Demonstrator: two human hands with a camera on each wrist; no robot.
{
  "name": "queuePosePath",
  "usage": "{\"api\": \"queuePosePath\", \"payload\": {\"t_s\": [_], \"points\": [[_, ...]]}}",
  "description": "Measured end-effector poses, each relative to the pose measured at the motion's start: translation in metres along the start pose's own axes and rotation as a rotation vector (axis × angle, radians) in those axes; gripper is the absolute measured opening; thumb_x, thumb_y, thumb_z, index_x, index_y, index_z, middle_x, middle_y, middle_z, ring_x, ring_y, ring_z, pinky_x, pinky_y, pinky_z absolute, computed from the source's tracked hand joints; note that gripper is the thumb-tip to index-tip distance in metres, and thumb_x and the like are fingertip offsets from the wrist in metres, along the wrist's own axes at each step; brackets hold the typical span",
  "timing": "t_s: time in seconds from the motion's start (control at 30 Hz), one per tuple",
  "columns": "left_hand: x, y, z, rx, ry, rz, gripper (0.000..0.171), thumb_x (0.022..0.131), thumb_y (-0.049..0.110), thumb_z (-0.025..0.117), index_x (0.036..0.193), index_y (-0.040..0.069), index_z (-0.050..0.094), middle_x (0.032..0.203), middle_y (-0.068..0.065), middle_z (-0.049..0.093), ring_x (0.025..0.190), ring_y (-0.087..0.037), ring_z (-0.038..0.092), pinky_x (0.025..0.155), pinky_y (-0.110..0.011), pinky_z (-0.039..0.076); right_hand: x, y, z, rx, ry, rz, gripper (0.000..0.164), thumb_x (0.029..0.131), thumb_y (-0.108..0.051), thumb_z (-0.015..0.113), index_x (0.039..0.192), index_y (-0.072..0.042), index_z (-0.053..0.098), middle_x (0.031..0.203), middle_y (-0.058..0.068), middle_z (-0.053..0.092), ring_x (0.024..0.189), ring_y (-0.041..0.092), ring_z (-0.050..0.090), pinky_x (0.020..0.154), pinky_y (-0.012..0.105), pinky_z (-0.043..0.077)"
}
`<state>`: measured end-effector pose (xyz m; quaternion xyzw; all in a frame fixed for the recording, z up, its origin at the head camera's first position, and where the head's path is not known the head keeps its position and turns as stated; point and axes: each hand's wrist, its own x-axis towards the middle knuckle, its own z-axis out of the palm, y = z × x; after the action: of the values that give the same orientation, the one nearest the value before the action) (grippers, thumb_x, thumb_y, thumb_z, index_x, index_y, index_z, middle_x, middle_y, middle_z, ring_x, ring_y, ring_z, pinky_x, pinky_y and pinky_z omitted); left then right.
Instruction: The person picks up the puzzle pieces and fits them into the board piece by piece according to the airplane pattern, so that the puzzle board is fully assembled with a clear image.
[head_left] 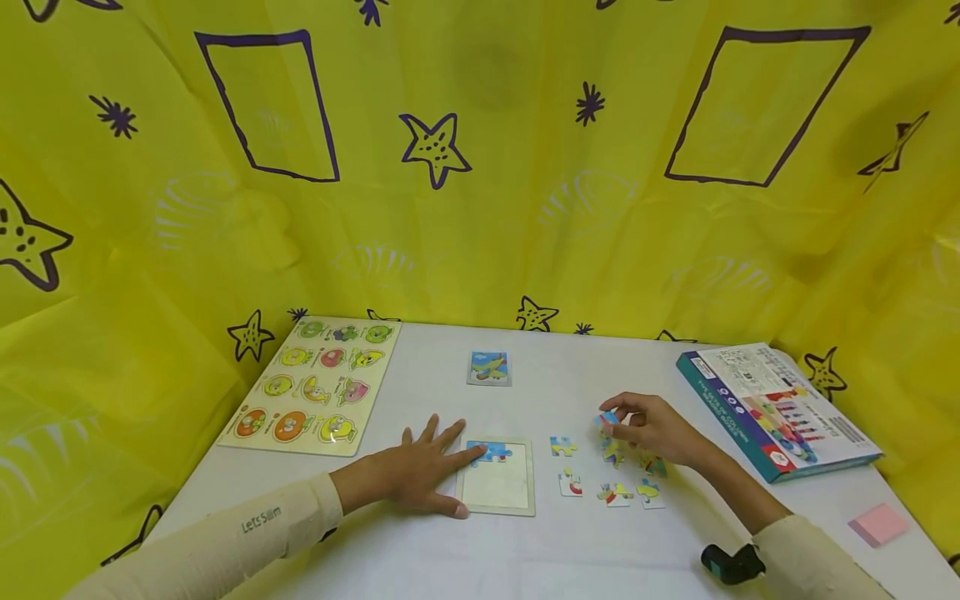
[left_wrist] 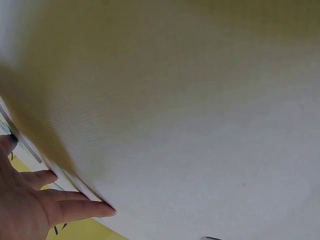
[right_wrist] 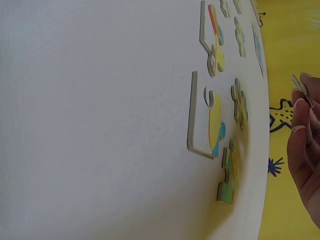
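My left hand (head_left: 416, 471) lies with fingers spread at the left edge of a small puzzle tray (head_left: 529, 479). Its index fingertip rests on joined blue puzzle pieces (head_left: 495, 452) in the tray's upper left part. Above the loose pieces, my right hand (head_left: 651, 425) pinches a blue jigsaw piece (head_left: 606, 417) between thumb and fingers. That held piece (right_wrist: 303, 91) appears edge-on in the right wrist view. Several loose jigsaw pieces (head_left: 572, 483) lie on the table right of the tray. In the left wrist view, the left hand (left_wrist: 30, 207) shows only partly.
A fruit puzzle board (head_left: 360, 408) lies at the left. Behind the tray sits a small airplane picture puzzle (head_left: 490, 367). At right are a boxed set (head_left: 787, 408), a pink block (head_left: 877, 525) and a dark object (head_left: 731, 564) near the right sleeve. Yellow patterned cloth (head_left: 480, 233) hangs behind the table.
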<state>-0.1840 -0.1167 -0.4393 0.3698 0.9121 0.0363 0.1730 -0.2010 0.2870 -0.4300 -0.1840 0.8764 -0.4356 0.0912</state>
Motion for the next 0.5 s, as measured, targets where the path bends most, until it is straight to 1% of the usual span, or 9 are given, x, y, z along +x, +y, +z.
{"api": "queuePosePath", "payload": {"t_s": [0.13, 0.27, 0.37, 0.5], "points": [[0.0, 0.001, -0.001, -0.002, 0.003, 0.003, 0.089, 0.087, 0.075, 0.054, 0.16, 0.036, 0.023, 0.168, -0.015, 0.016, 0.147, -0.059, 0.015, 0.101, -0.078, 0.03, 0.0, -0.004, 0.003, 0.033, -0.039, 0.018, 0.036, 0.093, -0.012, 0.071, 0.124, 0.004, 0.063, 0.098, 0.013, 0.061, 0.064, 0.017, 0.059, 0.062, 0.024, 0.052], [-0.001, 0.001, -0.001, -0.002, 0.002, -0.003, 0.089, 0.087, 0.075, 0.055, 0.16, 0.036, 0.023, 0.168, -0.015, 0.016, 0.147, -0.059, 0.015, 0.102, -0.078, 0.03, 0.0, -0.008, 0.005, 0.047, -0.069, 0.051, 0.043, 0.091, -0.015, 0.074, 0.129, 0.003, 0.061, 0.103, 0.015, 0.061, 0.068, 0.016, 0.06, 0.062, 0.023, 0.051], [-0.001, 0.001, -0.001, 0.001, 0.0, -0.006, 0.089, 0.087, 0.075, 0.055, 0.16, 0.036, 0.023, 0.168, -0.015, 0.016, 0.147, -0.059, 0.015, 0.102, -0.078, 0.03, -0.001, -0.01, 0.007, 0.049, -0.091, 0.059, 0.049, 0.09, -0.015, 0.075, 0.132, 0.003, 0.059, 0.108, 0.016, 0.06, 0.067, 0.014, 0.058, 0.06, 0.022, 0.048], [-0.001, 0.001, -0.001, 0.004, 0.001, -0.004, 0.089, 0.087, 0.076, 0.054, 0.16, 0.036, 0.023, 0.168, -0.016, 0.016, 0.147, -0.059, 0.015, 0.102, -0.078, 0.031, -0.001, -0.011, 0.01, 0.044, -0.113, 0.057, 0.051, 0.09, -0.013, 0.073, 0.136, 0.002, 0.057, 0.113, 0.018, 0.061, 0.066, 0.011, 0.057, 0.059, 0.021, 0.047]]}}
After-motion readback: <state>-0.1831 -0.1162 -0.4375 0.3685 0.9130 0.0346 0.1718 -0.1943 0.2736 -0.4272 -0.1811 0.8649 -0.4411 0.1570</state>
